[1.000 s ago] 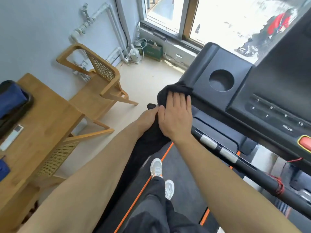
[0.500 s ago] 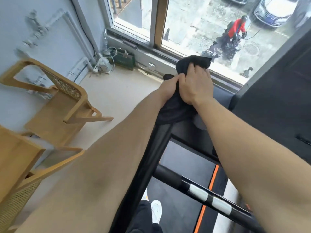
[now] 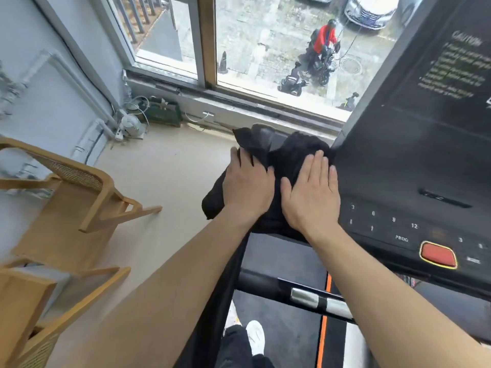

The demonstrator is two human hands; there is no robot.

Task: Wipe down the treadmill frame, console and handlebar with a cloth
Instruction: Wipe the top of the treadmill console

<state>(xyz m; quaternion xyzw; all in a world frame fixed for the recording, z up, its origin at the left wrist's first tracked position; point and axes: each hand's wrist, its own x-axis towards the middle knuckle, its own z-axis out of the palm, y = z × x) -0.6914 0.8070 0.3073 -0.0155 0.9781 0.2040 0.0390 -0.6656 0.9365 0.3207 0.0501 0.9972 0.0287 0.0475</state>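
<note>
A black cloth [image 3: 288,152] lies bunched over the left wing of the black treadmill console [image 3: 414,160]. My left hand [image 3: 248,185] grips the cloth's left part, fingers curled over its edge. Beside it my right hand [image 3: 312,193] lies flat on the cloth, fingers together and pointing toward the window. The console's number keys and red stop button [image 3: 438,254] are to the right of my hands. The black handlebar [image 3: 305,296] with silver sensor plates crosses below my forearms.
A wooden chair [image 3: 79,197] stands on the beige floor to the left, a wooden table corner [image 3: 18,293] nearer me. A window [image 3: 265,49] runs behind the console, with cables and a green box under it. My white shoes [image 3: 255,338] stand on the treadmill belt.
Both hands came down with the cloth from the console's far top edge onto its left wing. The right hand has flattened out, and my view has swung right to show the keys.
</note>
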